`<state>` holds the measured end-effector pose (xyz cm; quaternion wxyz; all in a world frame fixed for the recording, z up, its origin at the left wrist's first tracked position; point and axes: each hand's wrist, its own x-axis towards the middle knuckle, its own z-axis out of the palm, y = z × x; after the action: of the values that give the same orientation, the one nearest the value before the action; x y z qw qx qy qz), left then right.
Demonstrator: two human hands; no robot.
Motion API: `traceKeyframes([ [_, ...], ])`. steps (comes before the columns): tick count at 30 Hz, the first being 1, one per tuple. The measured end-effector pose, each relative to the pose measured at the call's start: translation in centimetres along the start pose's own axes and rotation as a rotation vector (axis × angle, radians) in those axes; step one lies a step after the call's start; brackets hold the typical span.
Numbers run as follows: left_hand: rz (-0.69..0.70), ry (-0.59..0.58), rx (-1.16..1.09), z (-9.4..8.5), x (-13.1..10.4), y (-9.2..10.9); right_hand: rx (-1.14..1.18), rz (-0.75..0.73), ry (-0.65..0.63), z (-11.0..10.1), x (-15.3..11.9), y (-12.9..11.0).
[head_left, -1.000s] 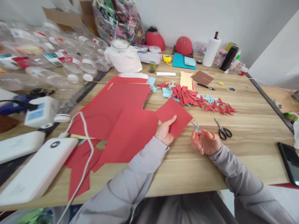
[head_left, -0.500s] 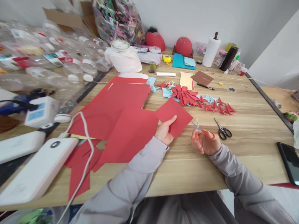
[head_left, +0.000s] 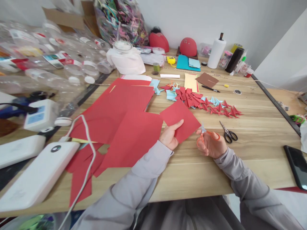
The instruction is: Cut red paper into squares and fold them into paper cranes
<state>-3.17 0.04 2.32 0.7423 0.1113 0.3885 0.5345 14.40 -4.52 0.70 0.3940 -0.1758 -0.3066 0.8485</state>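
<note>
My left hand (head_left: pixel 170 135) grips a red paper square (head_left: pixel 181 116) by its lower left part, thumb on top. On the right, my right hand (head_left: pixel 211 143) holds orange-handled scissors (head_left: pixel 203 129), their blades beside the right corner of the square. Larger red sheets (head_left: pixel 136 137) lie left of my left hand, over more red paper (head_left: pixel 120 102). Behind the square are folded red paper pieces (head_left: pixel 189 97) and light blue ones (head_left: pixel 171 95). Black-handled scissors (head_left: pixel 230 135) rest right of my right hand.
A white power bank (head_left: pixel 40 175) with a white cable (head_left: pixel 90 140) lies at the left, near plastic bottles (head_left: pixel 48 80). A phone (head_left: pixel 296 166) is at the right edge. A pen (head_left: pixel 211 88), brown paper (head_left: pixel 207 80) and a white bottle (head_left: pixel 216 52) stand or lie farther back.
The red square has shifted slightly right, its corner now closer to the orange scissors. My left thumb has moved slightly along the paper, and the fingers of my right hand have shifted near the blades.
</note>
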Motion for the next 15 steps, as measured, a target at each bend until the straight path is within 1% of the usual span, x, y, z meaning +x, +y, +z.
traceKeyframes([
  [9,0.177,-0.081,0.084,0.16,-0.26,-0.42,-0.063,-0.029,-0.016,-0.11,-0.08,0.11],
  [15,0.199,-0.040,0.041,0.44,-0.56,-0.36,-0.088,0.000,0.047,-0.02,-0.05,0.26],
])
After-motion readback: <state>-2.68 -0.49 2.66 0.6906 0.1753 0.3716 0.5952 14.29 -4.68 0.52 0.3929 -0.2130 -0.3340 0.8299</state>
